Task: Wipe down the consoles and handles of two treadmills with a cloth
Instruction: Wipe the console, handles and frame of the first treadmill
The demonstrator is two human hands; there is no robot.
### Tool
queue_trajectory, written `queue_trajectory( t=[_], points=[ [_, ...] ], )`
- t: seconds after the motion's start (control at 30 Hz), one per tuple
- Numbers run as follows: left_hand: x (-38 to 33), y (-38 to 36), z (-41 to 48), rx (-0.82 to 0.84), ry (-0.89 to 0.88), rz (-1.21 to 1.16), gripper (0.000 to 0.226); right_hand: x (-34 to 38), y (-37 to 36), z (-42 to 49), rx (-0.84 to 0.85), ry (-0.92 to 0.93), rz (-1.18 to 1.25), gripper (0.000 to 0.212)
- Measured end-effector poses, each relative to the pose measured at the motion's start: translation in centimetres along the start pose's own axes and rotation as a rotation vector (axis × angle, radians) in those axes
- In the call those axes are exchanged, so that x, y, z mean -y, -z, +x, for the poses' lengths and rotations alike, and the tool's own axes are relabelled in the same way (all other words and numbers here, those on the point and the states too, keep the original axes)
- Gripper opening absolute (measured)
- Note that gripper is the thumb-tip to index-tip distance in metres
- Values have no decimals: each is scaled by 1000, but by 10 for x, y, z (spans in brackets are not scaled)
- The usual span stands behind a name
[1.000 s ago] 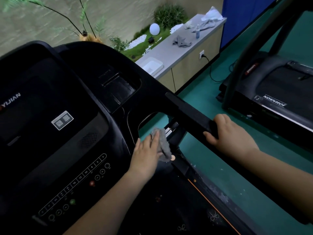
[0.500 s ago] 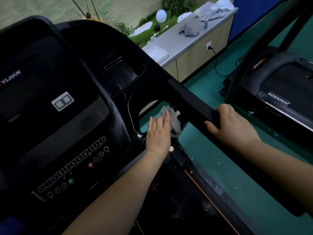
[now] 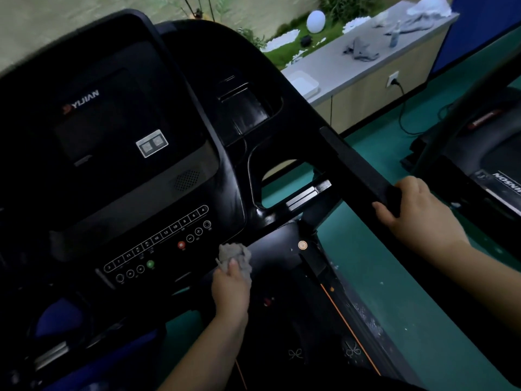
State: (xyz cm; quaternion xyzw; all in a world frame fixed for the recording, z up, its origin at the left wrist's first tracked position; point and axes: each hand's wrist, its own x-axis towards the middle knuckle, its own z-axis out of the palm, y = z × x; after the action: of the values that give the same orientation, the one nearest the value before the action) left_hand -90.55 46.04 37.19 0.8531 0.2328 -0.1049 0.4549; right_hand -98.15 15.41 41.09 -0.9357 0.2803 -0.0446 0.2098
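The person's left hand [image 3: 231,292] has drawn back from the gap at the handle's root. It now holds the bunched grey cloth [image 3: 235,256], fingers closed around it, against the near right edge of the black console [image 3: 127,179], just right of the button rows. The right hand [image 3: 417,218] still wraps the padded right handle [image 3: 358,165]. Wiping appears to be shifting onto the console. The second treadmill [image 3: 496,165], far right, awaits its turn.

A gym: two treadmills [image 3: 141,165] [image 3: 485,153] on green flooring [image 3: 394,277]
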Motion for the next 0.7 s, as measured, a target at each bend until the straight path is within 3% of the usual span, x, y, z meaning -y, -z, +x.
queue_trajectory(
  t=[0.2,0.3,0.37,0.43,0.47,0.57,0.63,0.7],
  points=[
    [-45,-42,8,-1,376,-613,31,-1,-1,0,0,8,-12,39],
    [-57,-69,0,133,368,-564,35,0,0,0,0,6,-5,39],
    [-69,-84,-7,348,303,-481,39,0,1,0,1,8,1,39],
    [-87,-90,-12,531,105,-294,40,1,1,-1,3,6,12,38],
    [-98,-89,-15,546,-48,-182,37,1,1,-1,1,4,18,38],
    [-123,-70,-19,354,-447,83,28,1,2,-2,-2,-8,19,38],
    [-120,-46,-19,206,-620,132,39,2,3,-2,4,-13,18,38],
    [-100,-23,-9,-52,-742,208,52,3,3,-3,1,-17,21,37]
  ],
)
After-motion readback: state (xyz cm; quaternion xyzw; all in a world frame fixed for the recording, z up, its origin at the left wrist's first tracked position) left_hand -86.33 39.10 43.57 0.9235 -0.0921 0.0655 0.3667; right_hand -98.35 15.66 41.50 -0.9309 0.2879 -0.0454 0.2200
